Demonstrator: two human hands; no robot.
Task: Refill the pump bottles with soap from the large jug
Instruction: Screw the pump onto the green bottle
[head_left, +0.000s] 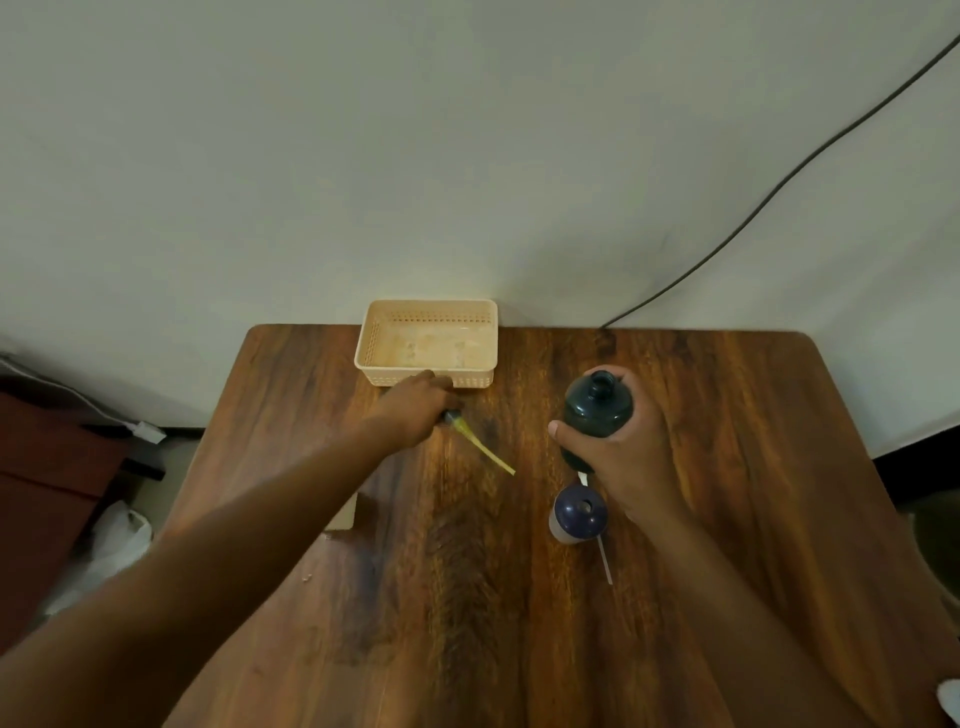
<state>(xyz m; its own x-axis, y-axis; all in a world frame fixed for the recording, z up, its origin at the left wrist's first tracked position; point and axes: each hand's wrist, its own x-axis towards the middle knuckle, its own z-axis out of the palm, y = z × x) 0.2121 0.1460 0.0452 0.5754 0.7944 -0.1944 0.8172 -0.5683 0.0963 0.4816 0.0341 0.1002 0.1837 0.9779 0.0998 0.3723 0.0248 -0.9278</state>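
Note:
A dark teal bottle (597, 408) with its neck uncapped stands on the wooden table (467, 571), and my right hand (623, 457) is wrapped around its body. My left hand (415, 408) grips a pump head whose yellowish dip tube (485, 449) slants down to the right, its tip near the table top. A second bottle (577, 514), dark blue on top with a pale lower part and an open hole, stands just in front of the teal one. A thin clear tube (604, 561) lies beside it. No large jug is in view.
A cream perforated plastic basket (426, 312) sits at the table's far edge against the wall. A black cable (779, 187) runs down the wall to the table's back right. Dark furniture and white bags lie on the floor at left.

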